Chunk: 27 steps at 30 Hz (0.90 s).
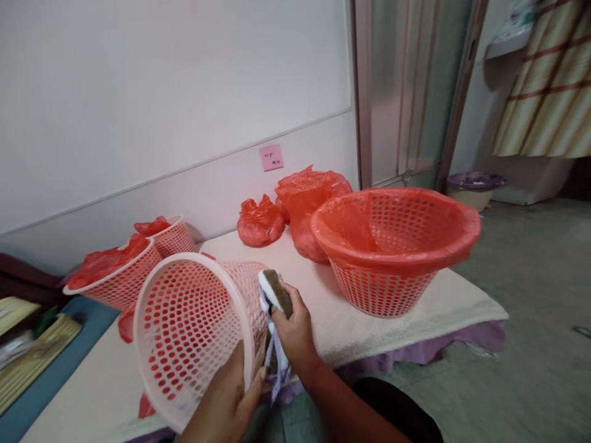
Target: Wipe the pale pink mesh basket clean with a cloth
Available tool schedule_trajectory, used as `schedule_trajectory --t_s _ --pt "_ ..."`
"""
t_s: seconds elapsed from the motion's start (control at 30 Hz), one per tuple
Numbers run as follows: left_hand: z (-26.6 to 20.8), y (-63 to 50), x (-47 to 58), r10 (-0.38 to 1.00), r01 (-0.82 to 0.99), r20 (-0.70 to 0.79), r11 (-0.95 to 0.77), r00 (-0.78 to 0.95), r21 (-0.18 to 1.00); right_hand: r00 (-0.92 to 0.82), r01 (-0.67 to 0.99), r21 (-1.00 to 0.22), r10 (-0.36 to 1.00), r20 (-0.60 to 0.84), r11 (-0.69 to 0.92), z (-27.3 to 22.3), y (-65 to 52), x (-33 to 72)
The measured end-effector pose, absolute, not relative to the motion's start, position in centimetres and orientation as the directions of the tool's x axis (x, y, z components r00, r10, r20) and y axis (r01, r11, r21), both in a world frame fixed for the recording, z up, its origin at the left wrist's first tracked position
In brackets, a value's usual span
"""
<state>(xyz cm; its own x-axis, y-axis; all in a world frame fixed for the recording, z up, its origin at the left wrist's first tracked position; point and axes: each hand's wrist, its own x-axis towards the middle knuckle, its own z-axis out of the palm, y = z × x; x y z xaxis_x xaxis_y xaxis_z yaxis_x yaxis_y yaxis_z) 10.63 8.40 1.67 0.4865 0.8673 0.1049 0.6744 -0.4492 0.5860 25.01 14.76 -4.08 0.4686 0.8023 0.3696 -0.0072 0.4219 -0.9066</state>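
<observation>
A pale pink perforated basket lies tipped on its side, its open mouth facing me. My left hand grips its rim at the lower right edge. My right hand presses a folded white and brown cloth against the basket's outer side wall; the cloth's loose end hangs down between my two hands.
A large red basket lined with a red plastic bag stands on the cloth-covered table to the right. Knotted red bags lie by the wall. Two small pink baskets with red liners stand at the left.
</observation>
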Motion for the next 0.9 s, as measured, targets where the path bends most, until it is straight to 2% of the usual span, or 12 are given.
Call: schedule_trajectory --t_s 0.07,0.1,0.23,0.33,0.4,0.47,0.53,0.63,0.73,0.9 --pt "1.0 8.4 10.2 0.868 0.681 0.151 -0.469 0.473 0.562 0.468 -0.009 -0.899 0.797 0.383 0.437 -3.9 14.5 25.0" --pt "1.0 8.4 10.0 0.876 0.679 0.184 -0.464 0.446 0.569 0.449 0.032 -0.875 0.775 0.444 0.483 -3.6 13.9 24.8" --pt "1.8 8.7 9.1 0.908 0.662 0.318 -0.417 0.272 0.623 0.198 0.233 -0.628 0.596 0.778 0.743 -2.6 10.8 23.4" --pt "2.7 8.6 8.5 0.919 0.625 0.358 -0.378 0.164 0.683 0.059 0.315 -0.531 0.542 0.838 0.787 -2.8 10.5 23.1" --pt "3.1 8.3 8.1 0.931 0.590 0.350 -0.342 0.106 0.731 0.095 0.400 -0.581 0.598 0.796 0.709 -3.6 12.0 23.8" --pt "3.5 8.0 7.7 0.951 0.544 0.310 -0.266 0.011 0.796 0.267 0.429 -0.721 0.686 0.677 0.544 -4.6 14.3 25.2" --pt "3.9 7.9 7.6 0.964 0.458 0.248 -0.178 -0.097 0.871 0.457 0.372 -0.847 0.720 0.522 0.379 -5.3 16.4 26.8" --pt "4.7 7.9 7.8 0.966 0.320 0.181 -0.116 -0.182 0.940 0.563 0.311 -0.903 0.709 0.426 0.296 -5.5 17.4 28.0" --pt "5.6 8.1 8.7 0.968 0.269 0.153 -0.096 -0.201 0.958 0.485 0.339 -0.840 0.687 0.541 0.422 -4.5 15.0 26.6" --pt "6.7 8.7 10.1 0.962 0.272 0.188 -0.131 -0.197 0.953 0.125 0.237 -0.597 0.586 0.801 0.766 -3.0 9.0 21.7"
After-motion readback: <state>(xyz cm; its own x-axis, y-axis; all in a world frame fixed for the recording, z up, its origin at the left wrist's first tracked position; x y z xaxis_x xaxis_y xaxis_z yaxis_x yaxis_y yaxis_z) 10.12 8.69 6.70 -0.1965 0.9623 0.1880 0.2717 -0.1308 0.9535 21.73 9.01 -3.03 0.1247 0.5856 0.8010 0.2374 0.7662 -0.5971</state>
